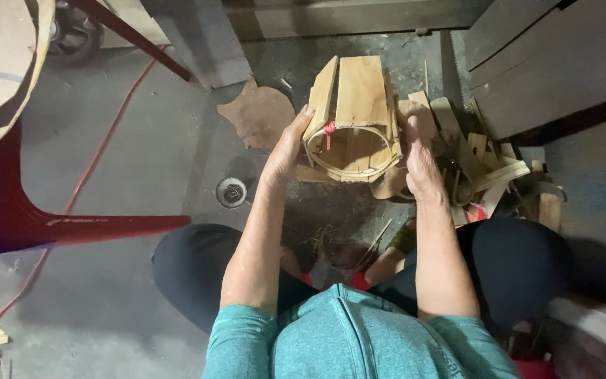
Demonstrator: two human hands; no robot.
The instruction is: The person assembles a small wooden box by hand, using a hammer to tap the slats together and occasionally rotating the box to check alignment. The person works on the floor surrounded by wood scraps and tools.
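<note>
Head view, looking down past the knees to a concrete floor (142, 154). A small barrel-like form of wooden staves (353, 119) was held between both hands above the floor, its open round end turned toward the camera and its long axis running away from the person, toward the far wall. A hoop of thin bent wood (351, 156) ringed the near end, with a red tie (329, 129) at its left side. The left hand (285, 151) clasped the left flank, thumb up against the outer stave; the right hand (419, 158) pressed flat against the right flank, fingers pointing away. Both hands were equally near, the form lying directly between them. To the right, touching the right hand's outer side, lay a heap of loose wood offcuts (482, 165). A flat brown cut-out sheet (257, 116) lay on the floor left of the form, a small round tin (231, 191) below it, and a red chair (71, 226) stood at the left.
</note>
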